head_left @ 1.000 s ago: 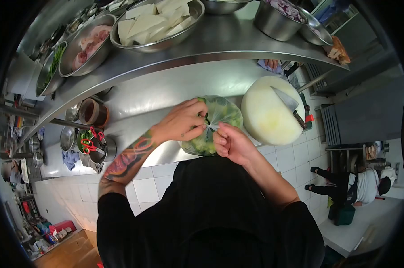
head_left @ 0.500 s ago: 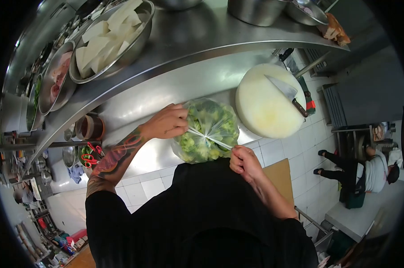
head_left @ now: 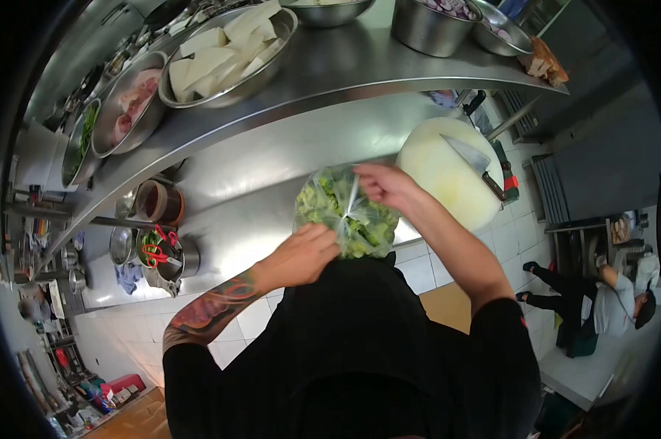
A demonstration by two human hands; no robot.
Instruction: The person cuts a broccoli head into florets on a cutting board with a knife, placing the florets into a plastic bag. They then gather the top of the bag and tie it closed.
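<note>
A clear plastic bag full of green leafy pieces sits at the front edge of the steel counter, its neck twisted into a knot at the centre. My left hand, on the tattooed arm, is closed at the bag's lower left side; what its fingers grip is hidden. My right hand pinches a twisted end of the bag above the knot. Just right of the bag lies a round white cutting board with a cleaver on it.
Across the raised steel shelf stand bowls of white slabs, raw meat and sliced onion. A pot with red scissors is at the left. Another person is at the far right.
My right hand has moved up from the bag's lower right to its top. My left hand has come down from the upper left to the lower left. The view has shifted slightly.
</note>
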